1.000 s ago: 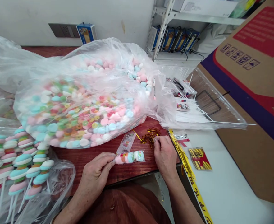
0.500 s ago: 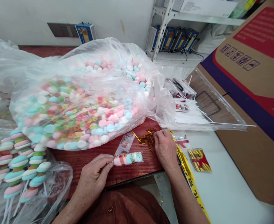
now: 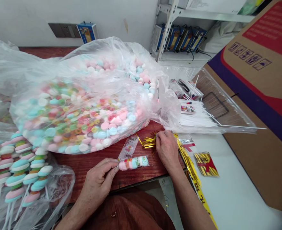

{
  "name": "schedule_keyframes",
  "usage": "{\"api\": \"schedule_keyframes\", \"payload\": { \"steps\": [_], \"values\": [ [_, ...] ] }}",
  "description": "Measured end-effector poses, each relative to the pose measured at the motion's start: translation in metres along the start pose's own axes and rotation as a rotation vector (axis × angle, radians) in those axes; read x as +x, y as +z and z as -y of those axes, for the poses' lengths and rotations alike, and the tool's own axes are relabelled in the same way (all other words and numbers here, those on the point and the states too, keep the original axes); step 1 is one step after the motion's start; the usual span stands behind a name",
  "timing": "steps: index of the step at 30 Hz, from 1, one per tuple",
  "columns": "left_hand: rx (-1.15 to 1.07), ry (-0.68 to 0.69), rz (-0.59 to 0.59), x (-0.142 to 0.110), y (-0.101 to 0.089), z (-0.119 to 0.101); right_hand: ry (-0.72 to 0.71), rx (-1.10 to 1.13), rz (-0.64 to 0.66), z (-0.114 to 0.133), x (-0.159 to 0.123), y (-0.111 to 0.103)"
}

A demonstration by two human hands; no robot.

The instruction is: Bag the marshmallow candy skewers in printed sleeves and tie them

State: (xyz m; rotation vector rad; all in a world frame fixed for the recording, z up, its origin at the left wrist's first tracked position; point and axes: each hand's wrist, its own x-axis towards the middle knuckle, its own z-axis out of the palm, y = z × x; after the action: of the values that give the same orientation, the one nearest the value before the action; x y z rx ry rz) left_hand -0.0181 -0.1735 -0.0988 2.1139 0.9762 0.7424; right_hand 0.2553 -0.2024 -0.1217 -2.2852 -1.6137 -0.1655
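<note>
My left hand (image 3: 97, 180) pinches the end of a small wrapped candy skewer (image 3: 133, 163), pink, blue and white in a clear sleeve, lying on the red wooden table (image 3: 131, 179). My right hand (image 3: 166, 150) rests on the table with its fingertips closed on the pile of gold twist ties (image 3: 148, 142). A second empty printed sleeve (image 3: 129, 147) lies between the candy and the big bag.
A large clear bag of pastel candy discs (image 3: 83, 102) fills the table's middle. Finished candy lollipops in plastic (image 3: 16, 172) lie at the left. White sticks in a clear bag (image 3: 198, 118), a gold tie bundle (image 3: 205, 163), a cardboard box (image 3: 261, 95) and a shelf (image 3: 179, 35) are at the right.
My right hand has slid up and left over the gold twist ties and its fingers have closed on them. My left hand keeps holding the wrapped candy in place.
</note>
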Motion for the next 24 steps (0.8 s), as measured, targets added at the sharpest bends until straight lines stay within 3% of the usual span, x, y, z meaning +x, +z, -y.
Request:
{"api": "schedule_keyframes", "payload": {
  "steps": [9,15,19,24],
  "values": [
    [-0.037,0.005,0.043,0.001,0.005,-0.002,-0.098,-0.096,-0.099,-0.003,-0.010,-0.013],
    [-0.002,0.029,0.071,0.001,0.007,-0.005,-0.077,-0.099,-0.153,-0.001,-0.011,-0.016],
    [0.109,0.119,0.088,0.005,0.010,-0.009,-0.097,0.049,-0.237,0.001,-0.011,-0.018],
    [0.338,0.244,0.082,0.017,0.017,-0.023,-0.231,0.286,-0.341,0.020,-0.020,-0.027]
  ]
}}
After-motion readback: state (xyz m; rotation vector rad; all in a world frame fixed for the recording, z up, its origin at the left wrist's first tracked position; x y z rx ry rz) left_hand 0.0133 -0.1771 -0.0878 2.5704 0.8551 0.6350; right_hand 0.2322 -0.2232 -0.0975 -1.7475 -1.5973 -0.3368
